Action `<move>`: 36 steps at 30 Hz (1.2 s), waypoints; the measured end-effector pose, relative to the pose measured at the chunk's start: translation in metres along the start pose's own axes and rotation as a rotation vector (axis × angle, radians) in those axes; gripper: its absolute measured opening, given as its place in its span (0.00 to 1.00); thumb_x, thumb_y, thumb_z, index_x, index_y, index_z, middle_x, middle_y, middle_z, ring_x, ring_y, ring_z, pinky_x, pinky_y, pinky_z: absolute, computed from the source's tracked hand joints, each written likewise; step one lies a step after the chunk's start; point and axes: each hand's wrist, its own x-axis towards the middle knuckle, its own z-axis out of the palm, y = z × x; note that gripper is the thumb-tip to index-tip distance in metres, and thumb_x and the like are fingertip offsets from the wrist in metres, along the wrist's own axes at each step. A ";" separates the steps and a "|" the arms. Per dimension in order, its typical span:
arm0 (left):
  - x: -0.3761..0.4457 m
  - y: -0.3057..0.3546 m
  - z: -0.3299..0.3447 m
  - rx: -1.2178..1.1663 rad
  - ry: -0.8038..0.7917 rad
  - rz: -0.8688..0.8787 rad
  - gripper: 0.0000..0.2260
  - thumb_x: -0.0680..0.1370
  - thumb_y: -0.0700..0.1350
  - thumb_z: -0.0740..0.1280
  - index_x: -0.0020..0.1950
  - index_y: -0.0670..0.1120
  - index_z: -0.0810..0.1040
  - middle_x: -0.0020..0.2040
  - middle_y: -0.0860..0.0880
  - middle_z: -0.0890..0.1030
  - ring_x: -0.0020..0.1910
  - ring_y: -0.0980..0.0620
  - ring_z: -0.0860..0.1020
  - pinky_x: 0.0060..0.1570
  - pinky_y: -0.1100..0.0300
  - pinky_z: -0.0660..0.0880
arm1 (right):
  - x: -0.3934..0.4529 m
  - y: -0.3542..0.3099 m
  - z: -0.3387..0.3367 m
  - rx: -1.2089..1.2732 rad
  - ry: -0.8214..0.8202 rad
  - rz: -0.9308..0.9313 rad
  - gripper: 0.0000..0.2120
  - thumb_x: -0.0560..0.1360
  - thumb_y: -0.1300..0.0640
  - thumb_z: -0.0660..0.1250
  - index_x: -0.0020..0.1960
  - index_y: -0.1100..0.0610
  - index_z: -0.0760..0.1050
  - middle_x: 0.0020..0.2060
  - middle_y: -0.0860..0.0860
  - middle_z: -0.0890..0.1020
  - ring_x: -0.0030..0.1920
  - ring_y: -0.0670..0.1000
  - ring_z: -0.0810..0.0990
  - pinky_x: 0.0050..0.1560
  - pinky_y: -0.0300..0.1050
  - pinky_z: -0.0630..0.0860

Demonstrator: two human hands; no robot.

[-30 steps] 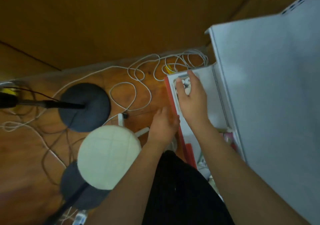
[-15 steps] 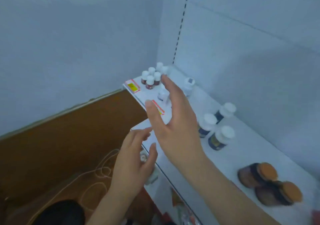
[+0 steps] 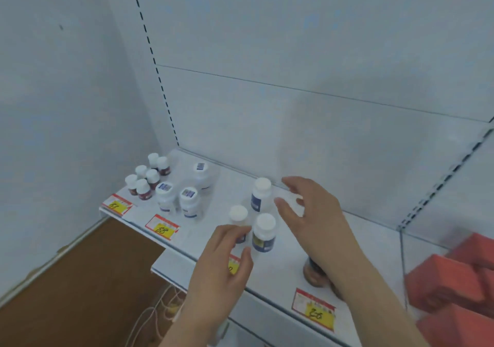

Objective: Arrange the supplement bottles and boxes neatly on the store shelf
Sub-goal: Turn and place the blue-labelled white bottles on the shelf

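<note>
On the shelf (image 3: 280,269), three blue-label bottles (image 3: 263,233) stand between left hand (image 3: 222,272) and right hand (image 3: 312,213), both loosely spread, gripping nothing

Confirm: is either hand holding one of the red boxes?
No. The red boxes sit untouched at the right edge, while the left hand and right hand are by the blue-label bottles.

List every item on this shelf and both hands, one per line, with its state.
Small red-labelled bottles: upright, capped, clustered at the shelf's left end.
White bottles with barcoded caps: three, upright.
Blue-labelled bottles: three, upright, capped.
Amber bottle: partly hidden by the right forearm.
Red boxes: stacked at right.
Left hand: fingers touching the front-left blue-labelled bottle.
Right hand: open, holding nothing.
</note>
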 end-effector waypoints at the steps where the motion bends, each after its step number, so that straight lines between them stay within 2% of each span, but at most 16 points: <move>1: 0.002 -0.002 0.001 0.005 0.011 -0.018 0.13 0.77 0.53 0.58 0.59 0.57 0.76 0.55 0.61 0.75 0.57 0.58 0.77 0.53 0.58 0.76 | 0.003 0.001 0.003 -0.065 -0.084 -0.021 0.18 0.79 0.50 0.65 0.69 0.49 0.71 0.62 0.43 0.75 0.63 0.45 0.74 0.65 0.44 0.70; 4: 0.011 -0.004 0.001 -0.009 0.076 -0.057 0.11 0.77 0.53 0.59 0.55 0.57 0.79 0.51 0.59 0.77 0.52 0.56 0.79 0.49 0.57 0.77 | 0.011 0.002 0.021 -0.341 -0.364 -0.052 0.21 0.79 0.46 0.63 0.71 0.48 0.67 0.63 0.47 0.73 0.63 0.50 0.72 0.60 0.45 0.70; 6: 0.019 -0.001 -0.001 -0.020 0.121 -0.067 0.10 0.77 0.52 0.60 0.54 0.56 0.79 0.50 0.59 0.78 0.50 0.56 0.79 0.47 0.62 0.76 | 0.016 0.003 0.037 -0.490 -0.532 -0.009 0.21 0.78 0.48 0.64 0.70 0.50 0.66 0.61 0.51 0.74 0.61 0.54 0.74 0.53 0.47 0.72; 9: 0.032 0.004 -0.006 -0.024 0.167 -0.086 0.08 0.80 0.43 0.65 0.53 0.56 0.80 0.49 0.59 0.78 0.51 0.56 0.78 0.44 0.68 0.74 | 0.027 0.002 0.041 -0.546 -0.670 0.100 0.19 0.74 0.52 0.66 0.64 0.53 0.69 0.57 0.54 0.77 0.56 0.56 0.78 0.42 0.44 0.70; 10: 0.037 0.006 -0.010 -0.026 0.183 -0.089 0.10 0.80 0.41 0.66 0.53 0.56 0.80 0.49 0.59 0.78 0.51 0.56 0.78 0.46 0.68 0.74 | 0.031 0.000 0.032 -0.516 -0.664 0.123 0.18 0.73 0.52 0.68 0.61 0.53 0.70 0.55 0.53 0.77 0.54 0.55 0.79 0.40 0.44 0.70; 12: 0.048 0.011 -0.019 -0.042 0.201 -0.091 0.11 0.79 0.40 0.65 0.54 0.56 0.80 0.51 0.59 0.79 0.53 0.57 0.79 0.49 0.69 0.74 | 0.037 -0.006 0.005 -0.439 -0.606 0.148 0.16 0.72 0.48 0.69 0.57 0.52 0.72 0.53 0.52 0.79 0.52 0.54 0.79 0.46 0.46 0.75; 15: 0.076 0.024 -0.034 -0.172 0.137 -0.160 0.09 0.80 0.44 0.64 0.57 0.56 0.80 0.53 0.60 0.81 0.54 0.62 0.80 0.52 0.70 0.76 | 0.045 -0.018 -0.040 -0.241 -0.380 0.110 0.13 0.74 0.44 0.71 0.55 0.46 0.74 0.48 0.45 0.81 0.47 0.46 0.80 0.49 0.44 0.78; 17: 0.100 0.040 -0.043 -0.368 -0.009 -0.285 0.09 0.82 0.48 0.62 0.57 0.52 0.81 0.53 0.55 0.85 0.51 0.60 0.83 0.52 0.67 0.78 | 0.048 -0.027 -0.054 0.015 -0.196 0.064 0.11 0.74 0.45 0.71 0.54 0.41 0.74 0.48 0.39 0.82 0.46 0.38 0.82 0.46 0.34 0.78; 18: 0.112 0.048 -0.046 -0.498 -0.108 -0.362 0.13 0.83 0.51 0.59 0.57 0.49 0.82 0.52 0.51 0.86 0.49 0.55 0.85 0.50 0.64 0.80 | 0.048 -0.032 -0.057 0.148 -0.126 0.055 0.11 0.74 0.48 0.72 0.55 0.40 0.75 0.48 0.38 0.83 0.47 0.36 0.82 0.46 0.31 0.78; 20: 0.133 0.065 -0.054 -0.726 -0.309 -0.491 0.23 0.82 0.58 0.56 0.55 0.42 0.83 0.46 0.41 0.86 0.42 0.45 0.86 0.43 0.58 0.82 | 0.044 -0.039 -0.056 0.331 -0.055 0.022 0.14 0.74 0.54 0.74 0.56 0.42 0.77 0.50 0.38 0.83 0.50 0.37 0.83 0.50 0.32 0.78; 22: 0.147 0.072 -0.060 -0.778 -0.434 -0.511 0.30 0.77 0.63 0.56 0.48 0.39 0.83 0.40 0.36 0.84 0.34 0.43 0.83 0.34 0.57 0.80 | 0.039 -0.042 -0.054 0.390 -0.062 -0.012 0.16 0.74 0.60 0.74 0.57 0.45 0.77 0.52 0.39 0.83 0.53 0.40 0.83 0.53 0.35 0.79; 25: 0.158 0.073 -0.060 -0.749 -0.457 -0.437 0.28 0.72 0.62 0.63 0.48 0.37 0.82 0.37 0.37 0.83 0.31 0.45 0.81 0.31 0.57 0.78 | 0.036 -0.039 -0.052 0.451 -0.075 -0.022 0.17 0.75 0.59 0.72 0.61 0.47 0.77 0.56 0.41 0.82 0.58 0.44 0.82 0.56 0.40 0.80; 28: 0.160 0.068 -0.052 -0.764 -0.390 -0.257 0.26 0.68 0.61 0.67 0.54 0.41 0.82 0.44 0.40 0.84 0.39 0.45 0.84 0.38 0.55 0.80 | 0.035 -0.037 -0.052 0.562 -0.009 0.043 0.17 0.75 0.48 0.67 0.63 0.47 0.76 0.56 0.43 0.82 0.57 0.46 0.83 0.55 0.43 0.81; 30: 0.157 0.066 -0.050 -0.735 -0.351 -0.126 0.21 0.69 0.58 0.69 0.56 0.46 0.82 0.50 0.45 0.85 0.46 0.47 0.85 0.42 0.57 0.81 | 0.035 -0.038 -0.051 0.619 0.054 0.114 0.18 0.74 0.44 0.65 0.62 0.47 0.77 0.52 0.46 0.84 0.53 0.46 0.85 0.51 0.42 0.82; 33: 0.152 0.067 -0.047 -0.726 -0.335 -0.009 0.18 0.68 0.48 0.74 0.57 0.47 0.81 0.52 0.51 0.84 0.51 0.51 0.84 0.44 0.63 0.80 | 0.036 -0.038 -0.051 0.668 0.060 0.216 0.15 0.76 0.47 0.66 0.60 0.51 0.78 0.47 0.52 0.86 0.46 0.52 0.87 0.47 0.46 0.84; 36: 0.151 0.066 -0.047 -0.709 -0.338 0.026 0.19 0.68 0.43 0.76 0.58 0.48 0.80 0.55 0.51 0.84 0.53 0.51 0.83 0.44 0.65 0.78 | 0.036 -0.037 -0.058 0.683 0.005 0.253 0.12 0.77 0.52 0.68 0.58 0.54 0.79 0.46 0.53 0.87 0.45 0.55 0.87 0.47 0.47 0.84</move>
